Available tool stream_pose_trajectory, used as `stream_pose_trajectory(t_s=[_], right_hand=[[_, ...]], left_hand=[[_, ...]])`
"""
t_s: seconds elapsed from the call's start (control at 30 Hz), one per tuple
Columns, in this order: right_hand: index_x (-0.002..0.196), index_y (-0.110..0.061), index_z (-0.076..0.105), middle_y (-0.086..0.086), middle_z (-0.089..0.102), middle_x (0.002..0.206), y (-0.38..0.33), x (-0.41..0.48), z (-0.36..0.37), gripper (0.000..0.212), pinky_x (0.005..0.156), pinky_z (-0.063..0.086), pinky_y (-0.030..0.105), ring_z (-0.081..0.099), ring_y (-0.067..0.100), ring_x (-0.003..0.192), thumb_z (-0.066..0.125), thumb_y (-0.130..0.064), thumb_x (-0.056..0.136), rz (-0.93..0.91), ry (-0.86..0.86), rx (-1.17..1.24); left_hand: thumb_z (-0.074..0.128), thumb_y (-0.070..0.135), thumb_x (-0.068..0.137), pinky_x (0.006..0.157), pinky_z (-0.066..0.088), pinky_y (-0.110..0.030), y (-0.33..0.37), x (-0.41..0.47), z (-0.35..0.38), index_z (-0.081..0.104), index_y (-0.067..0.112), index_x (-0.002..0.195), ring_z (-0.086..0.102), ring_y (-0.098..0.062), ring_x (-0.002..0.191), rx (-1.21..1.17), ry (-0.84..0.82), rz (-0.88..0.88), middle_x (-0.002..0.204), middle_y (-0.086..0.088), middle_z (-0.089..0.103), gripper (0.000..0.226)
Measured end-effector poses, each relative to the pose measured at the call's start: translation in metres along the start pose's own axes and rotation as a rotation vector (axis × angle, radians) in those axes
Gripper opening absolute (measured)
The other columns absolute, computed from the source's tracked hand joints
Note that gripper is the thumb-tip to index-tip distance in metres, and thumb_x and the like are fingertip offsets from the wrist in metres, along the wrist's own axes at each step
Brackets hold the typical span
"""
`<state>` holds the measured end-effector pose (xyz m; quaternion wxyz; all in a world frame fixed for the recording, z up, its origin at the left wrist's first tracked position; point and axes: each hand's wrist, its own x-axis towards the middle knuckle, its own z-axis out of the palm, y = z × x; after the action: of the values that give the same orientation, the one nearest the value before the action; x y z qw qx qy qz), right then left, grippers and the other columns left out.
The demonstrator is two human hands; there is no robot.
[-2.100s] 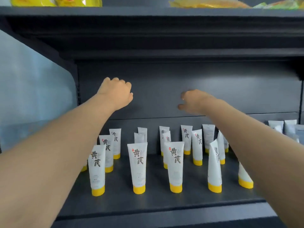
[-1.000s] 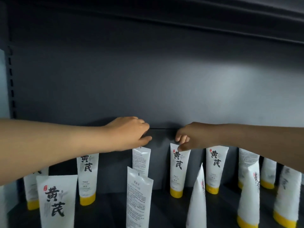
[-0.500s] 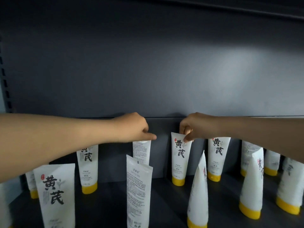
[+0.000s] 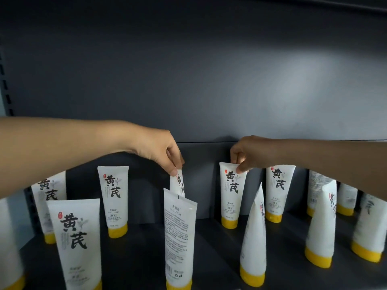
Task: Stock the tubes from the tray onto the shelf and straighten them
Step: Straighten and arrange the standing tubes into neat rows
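Several white tubes with yellow caps stand cap-down on the dark shelf (image 4: pixel 211 243). My left hand (image 4: pixel 161 151) pinches the top edge of a back-row tube (image 4: pixel 178 183), which is turned edge-on, label facing right; a nearer tube (image 4: pixel 179 235) hides its lower part. My right hand (image 4: pixel 249 153) pinches the top of another back-row tube (image 4: pixel 231 193), which stands upright with its label facing me.
Front-row tubes face different ways: one (image 4: pixel 75 243) shows its label, one (image 4: pixel 254 235) and another (image 4: pixel 321 225) stand edge-on. More tubes (image 4: pixel 114 199) (image 4: pixel 277 189) line the dark back panel (image 4: pixel 188 80). The shelf's left upright (image 4: pixel 5 88) has slots.
The camera has come closer. The left-hand tube has turned from back-facing to edge-on, label facing right. My right hand keeps its pinch on the other tube's top.
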<state>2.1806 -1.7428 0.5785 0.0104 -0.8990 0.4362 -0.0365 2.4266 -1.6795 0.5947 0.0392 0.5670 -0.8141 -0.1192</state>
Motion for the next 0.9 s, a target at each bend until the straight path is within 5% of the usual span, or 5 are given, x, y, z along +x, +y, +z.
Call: stream_pose_trajectory(t_s=[0.2,0.43,0.57,0.73,0.9], right_hand=[[0.077,-0.027,0.055,-0.014,0.063,0.073,0.001,-0.002,0.0,0.019,0.048,0.037,0.008,0.057,0.0,0.058,0.071,-0.019,0.083,0.013,-0.001,0.022],[0.078,-0.025,0.055,-0.013,0.061,0.076,-0.001,-0.001,0.002,0.017,0.054,0.043,0.011,0.058,0.006,0.059,0.071,-0.021,0.084,0.028,-0.032,0.05],[0.096,-0.019,0.061,-0.02,0.05,0.08,-0.007,-0.001,0.009,0.025,0.072,0.046,0.025,0.06,0.017,0.083,0.073,-0.035,0.08,0.015,-0.006,-0.036],[0.097,-0.013,0.066,-0.019,0.047,0.075,-0.009,0.002,0.012,0.028,0.064,0.038,0.022,0.052,0.012,0.086,0.074,-0.032,0.079,-0.013,0.075,-0.106],[0.098,-0.014,0.067,-0.008,0.055,0.085,-0.006,0.004,0.019,0.026,0.076,0.042,0.026,0.058,0.015,0.094,0.073,-0.032,0.08,-0.019,0.166,-0.108]], left_hand=[[0.072,0.0,0.076,0.084,0.049,-0.013,-0.002,0.002,0.006,0.068,0.026,0.082,0.065,-0.005,0.097,-0.06,0.004,0.007,0.117,0.005,0.064,0.027],[0.074,-0.001,0.074,0.075,0.054,-0.033,-0.005,0.005,0.015,0.052,0.018,0.089,0.065,-0.02,0.081,-0.093,0.081,-0.013,0.088,-0.001,0.067,0.032],[0.076,0.016,0.075,0.067,0.049,-0.019,0.003,0.005,0.014,0.063,0.02,0.083,0.066,-0.011,0.074,0.16,0.076,-0.016,0.083,0.004,0.072,0.016],[0.074,0.02,0.077,0.042,0.031,-0.009,0.006,0.01,0.019,0.066,0.018,0.086,0.051,0.004,0.057,0.286,0.2,-0.033,0.072,0.013,0.065,0.012],[0.073,0.021,0.078,0.062,0.044,-0.024,0.006,0.014,0.024,0.066,0.016,0.089,0.06,-0.009,0.076,0.344,0.261,-0.024,0.084,0.007,0.07,0.014]])
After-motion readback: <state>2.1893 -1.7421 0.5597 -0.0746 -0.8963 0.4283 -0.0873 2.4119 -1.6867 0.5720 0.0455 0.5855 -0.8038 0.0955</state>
